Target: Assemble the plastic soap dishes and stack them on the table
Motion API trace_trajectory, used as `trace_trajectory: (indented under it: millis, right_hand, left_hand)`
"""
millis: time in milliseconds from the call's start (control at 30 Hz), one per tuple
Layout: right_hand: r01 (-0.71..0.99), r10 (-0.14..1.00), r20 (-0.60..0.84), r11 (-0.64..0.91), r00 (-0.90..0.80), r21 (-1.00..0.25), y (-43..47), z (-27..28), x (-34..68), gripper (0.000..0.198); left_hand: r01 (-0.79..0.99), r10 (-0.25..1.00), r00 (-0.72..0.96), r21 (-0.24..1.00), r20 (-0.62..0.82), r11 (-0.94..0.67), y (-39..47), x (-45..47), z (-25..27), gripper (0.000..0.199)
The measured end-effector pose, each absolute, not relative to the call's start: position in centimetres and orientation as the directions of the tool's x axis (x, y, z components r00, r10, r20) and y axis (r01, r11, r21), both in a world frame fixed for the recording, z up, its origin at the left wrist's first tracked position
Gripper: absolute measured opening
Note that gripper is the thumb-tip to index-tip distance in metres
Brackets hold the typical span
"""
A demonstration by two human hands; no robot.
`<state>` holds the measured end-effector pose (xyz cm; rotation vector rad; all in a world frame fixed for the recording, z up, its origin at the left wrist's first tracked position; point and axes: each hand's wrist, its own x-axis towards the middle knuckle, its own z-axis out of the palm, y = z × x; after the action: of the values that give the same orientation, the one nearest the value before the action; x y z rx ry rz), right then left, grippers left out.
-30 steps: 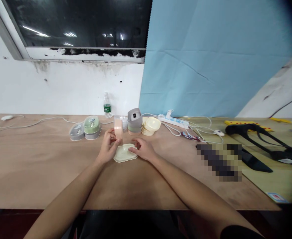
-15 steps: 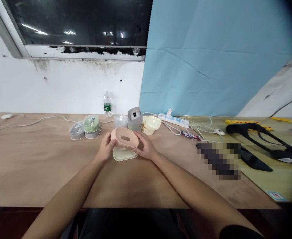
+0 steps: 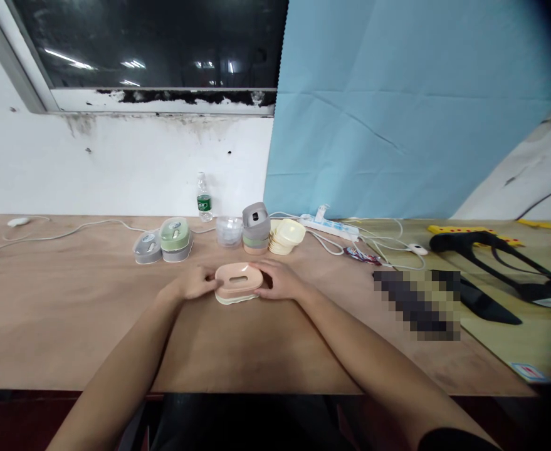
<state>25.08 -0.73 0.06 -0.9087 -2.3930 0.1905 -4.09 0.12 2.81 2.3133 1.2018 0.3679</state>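
Note:
An oval pink soap dish (image 3: 238, 290) with a slot in its middle rests low over the table. Beneath it, the rim of a cream tray (image 3: 236, 301) shows along the front edge; the rest of the tray is covered. My left hand (image 3: 196, 282) grips the dish's left end, thumb at the near side. At the right end, my right hand (image 3: 281, 280) holds it with the thumb near the front and fingers behind. Whether the dish is fully seated in the tray, I cannot tell.
Behind my hands stand clear cups (image 3: 229, 232), stacked grey, green and pink dishes (image 3: 256, 227) and a pile of cream trays (image 3: 288, 235). Lidded boxes, one green (image 3: 175, 235) and one grey (image 3: 147, 248), sit left. A water bottle (image 3: 204, 199) and power strip (image 3: 330, 227) are by the wall.
Both hands have lowered the pink soap dish toward me, from above and behind the cream tray down onto it. The dish now covers most of the tray.

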Motion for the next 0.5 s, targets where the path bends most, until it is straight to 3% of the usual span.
trace_trajectory:
  millis: [200,400,500]
  right_hand:
    - [0.618,0.717,0.400,0.696,-0.571,-0.365,-1.13,0.14,24.93,0.074]
    - [0.634,0.764,0.363,0.645,-0.533,-0.426,-1.07,0.33,24.78,0.078]
    - [0.654,0.782,0.347,0.623,-0.518,-0.429,-0.96,0.26,24.76,0.078]
  left_hand:
    - [0.754,0.852,0.521,0.492,-0.044,-0.436,-0.30,-3.34,2.70,0.035]
    - [0.774,0.872,0.486,0.436,0.058,-0.460,0.05,-3.51,2.34,0.037]
    - [0.773,0.899,0.388,0.460,0.204,-0.438,0.28,-3.51,2.24,0.034]
